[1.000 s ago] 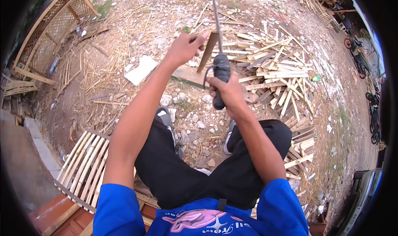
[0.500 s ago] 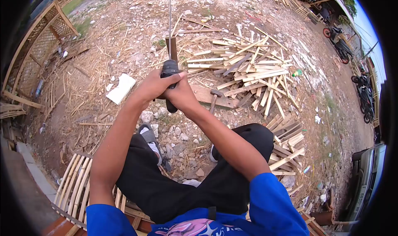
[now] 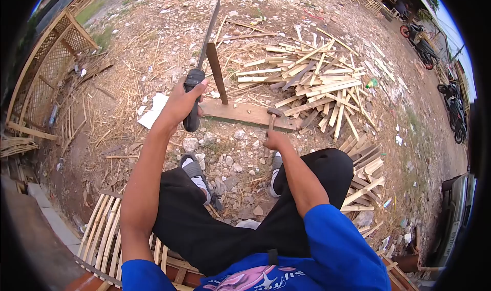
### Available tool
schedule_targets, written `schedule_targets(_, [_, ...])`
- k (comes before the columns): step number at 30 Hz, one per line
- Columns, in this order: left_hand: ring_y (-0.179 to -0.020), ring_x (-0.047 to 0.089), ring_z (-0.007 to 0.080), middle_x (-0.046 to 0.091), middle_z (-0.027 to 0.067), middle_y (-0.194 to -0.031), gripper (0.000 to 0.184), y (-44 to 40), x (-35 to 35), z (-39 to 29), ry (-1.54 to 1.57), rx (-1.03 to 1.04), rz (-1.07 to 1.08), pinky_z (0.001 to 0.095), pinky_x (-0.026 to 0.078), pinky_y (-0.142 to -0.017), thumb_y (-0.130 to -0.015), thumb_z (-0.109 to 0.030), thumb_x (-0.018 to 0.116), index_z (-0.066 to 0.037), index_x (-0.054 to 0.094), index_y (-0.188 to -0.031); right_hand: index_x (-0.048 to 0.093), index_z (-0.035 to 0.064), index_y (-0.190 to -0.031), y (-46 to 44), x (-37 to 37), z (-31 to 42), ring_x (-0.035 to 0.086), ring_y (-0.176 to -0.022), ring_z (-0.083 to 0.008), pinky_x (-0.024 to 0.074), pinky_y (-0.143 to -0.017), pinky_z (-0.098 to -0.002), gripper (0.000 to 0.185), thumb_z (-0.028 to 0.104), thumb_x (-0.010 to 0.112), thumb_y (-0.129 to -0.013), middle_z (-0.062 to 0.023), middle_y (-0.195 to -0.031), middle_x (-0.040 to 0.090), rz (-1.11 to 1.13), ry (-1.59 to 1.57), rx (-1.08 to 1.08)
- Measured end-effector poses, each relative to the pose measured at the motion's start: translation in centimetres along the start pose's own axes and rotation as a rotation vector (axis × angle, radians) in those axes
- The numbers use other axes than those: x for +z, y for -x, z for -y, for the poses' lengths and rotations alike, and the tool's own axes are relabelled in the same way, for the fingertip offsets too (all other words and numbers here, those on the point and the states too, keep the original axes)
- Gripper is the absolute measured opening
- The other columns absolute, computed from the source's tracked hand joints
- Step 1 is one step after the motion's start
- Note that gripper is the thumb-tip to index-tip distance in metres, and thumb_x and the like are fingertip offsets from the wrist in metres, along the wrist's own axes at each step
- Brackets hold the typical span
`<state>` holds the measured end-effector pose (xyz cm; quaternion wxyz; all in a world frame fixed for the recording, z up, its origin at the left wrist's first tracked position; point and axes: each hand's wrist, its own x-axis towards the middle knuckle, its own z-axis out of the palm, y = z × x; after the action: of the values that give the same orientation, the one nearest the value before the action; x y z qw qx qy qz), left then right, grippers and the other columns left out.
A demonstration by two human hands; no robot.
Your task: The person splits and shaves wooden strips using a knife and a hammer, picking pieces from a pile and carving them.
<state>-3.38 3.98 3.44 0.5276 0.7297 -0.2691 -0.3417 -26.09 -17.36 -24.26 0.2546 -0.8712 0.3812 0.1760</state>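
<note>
My left hand (image 3: 180,103) is closed round the black handle of a saw-like long blade (image 3: 210,28), which points up and away. Just right of the blade a dark wooden post (image 3: 217,74) stands upright on a flat plank (image 3: 245,113) lying on the ground. My right hand (image 3: 276,141) is wrapped round the handle of a hammer (image 3: 274,112), whose head rests at the plank's right part.
A large heap of split wood strips (image 3: 327,81) lies beyond the plank to the right, with more strips (image 3: 365,183) by my right knee. A slatted panel (image 3: 105,229) is at lower left. White sheet (image 3: 153,110), lattice frame (image 3: 51,66) and motorcycles (image 3: 422,45) are farther off.
The blade's handle has passed from my right hand to my left hand. My right hand has moved right and down and taken hold of the hammer.
</note>
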Motion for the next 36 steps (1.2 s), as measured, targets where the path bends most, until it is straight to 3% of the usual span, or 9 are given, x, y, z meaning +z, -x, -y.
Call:
schedule_targets(4, [-0.051,0.051,0.0093,0.051,0.0007,-0.073,0.052,-1.1,-0.3,0.2,-0.079,0.100,-0.083,0.0244,0.045,-0.049,-0.089,-0.047,0.066,-0.003,0.050,-0.112,0.062,0.0022,-0.123,2.4,4.0,-1.7,0.059,-0.116,-0.0349,0.0461,-0.099,-0.0431,0.054,0.030,0.062,-0.076,-0.0241,-0.124,0.061,0.401,0.103,0.089])
schedule_targets(17, [-0.048,0.048,0.0111,0.049,0.0025,-0.069,0.058,-1.9,0.8,-0.8,-0.208,0.135,-0.139,0.0270,0.041,-0.044,-0.088,-0.048,0.065,-0.001,0.048,-0.118,0.034,-0.0048,-0.136,-5.8,10.9,-4.5,0.054,-0.119,-0.0436,0.0430,-0.101,-0.0468,0.083,0.035,0.071,-0.073,-0.0322,-0.125,0.055,-0.233,-0.497,0.472])
schedule_targets(20, [-0.071,0.059,0.0205,0.058,0.0112,-0.085,0.062,-2.5,0.5,-0.4,-0.339,0.152,-0.163,0.0334,0.048,-0.066,-0.089,-0.049,0.064,0.001,0.047,-0.120,0.020,-0.0133,-0.139,-8.5,13.6,-4.9,0.052,-0.120,-0.0452,0.0390,-0.105,-0.0396,0.100,0.030,0.077,-0.069,-0.0346,-0.121,0.055,-0.270,-0.711,0.471])
schedule_targets(22, [-0.083,0.060,0.0251,0.060,0.0182,-0.095,0.063,-2.5,0.6,-0.8,-0.346,0.133,-0.149,0.0368,0.048,-0.077,-0.090,-0.050,0.064,0.002,0.047,-0.121,0.034,-0.0145,-0.130,-9.4,14.8,-4.3,0.065,-0.099,-0.0412,0.0510,-0.087,-0.0419,0.085,0.026,0.078,-0.069,-0.0316,-0.105,0.062,-0.425,-0.665,0.498])
schedule_targets(24, [-0.048,0.050,0.0094,0.051,0.0017,-0.071,0.057,-3.1,0.6,0.1,-0.337,0.192,-0.185,0.0249,0.041,-0.043,-0.090,-0.043,0.066,-0.001,0.046,-0.122,0.044,-0.0137,-0.117,-13.1,19.1,-7.2,0.066,-0.075,-0.0354,0.0519,-0.067,-0.0422,0.065,0.024,0.073,-0.073,-0.0273,-0.088,0.063,-0.441,-0.816,0.506])
schedule_targets(25, [-0.048,0.050,0.0097,0.051,0.0022,-0.072,0.058,-3.2,0.4,0.2,-0.347,0.188,-0.197,0.0252,0.041,-0.043,-0.089,-0.044,0.067,-0.001,0.046,-0.122,0.049,-0.0134,-0.110,-15.1,20.7,-8.0,0.066,-0.064,-0.0325,0.0524,-0.056,-0.0423,0.055,0.023,0.071,-0.075,-0.0252,-0.080,0.064,-0.449,-0.892,0.518])
schedule_targets(28, [-0.050,0.051,0.0106,0.052,0.0035,-0.074,0.060,-3.2,0.6,0.2,-0.344,0.183,-0.216,0.0263,0.043,-0.044,-0.088,-0.046,0.067,-0.001,0.046,-0.121,0.052,-0.0082,-0.089,-18.3,20.2,-8.3,0.053,-0.040,-0.0223,0.0389,-0.036,-0.0372,0.028,0.017,0.062,-0.081,-0.0157,-0.060,0.057,-0.529,-0.907,0.462])
schedule_targets(32, [-0.051,0.053,0.0123,0.053,0.0050,-0.076,0.062,-3.1,0.4,0.6,-0.345,0.185,-0.232,0.0276,0.045,-0.045,-0.088,-0.049,0.066,0.000,0.046,-0.120,0.052,0.0003,-0.080,-12.6,6.7,-3.0,0.042,-0.037,-0.0163,0.0365,-0.036,-0.0339,0.007,0.004,0.050,-0.086,-0.0049,-0.053,0.045,-0.089,-1.514,0.484])
schedule_targets(36, [-0.050,0.053,0.0127,0.053,0.0054,-0.076,0.063,-3.6,0.0,0.8,-0.355,0.199,-0.230,0.0284,0.045,-0.046,-0.088,-0.048,0.065,0.001,0.045,-0.121,0.050,0.0016,-0.081,-8.4,-0.8,1.1,0.043,-0.038,-0.0128,0.0309,-0.032,-0.0285,0.008,0.003,0.057,-0.084,-0.0055,-0.057,0.049,-0.155,-1.484,0.351])
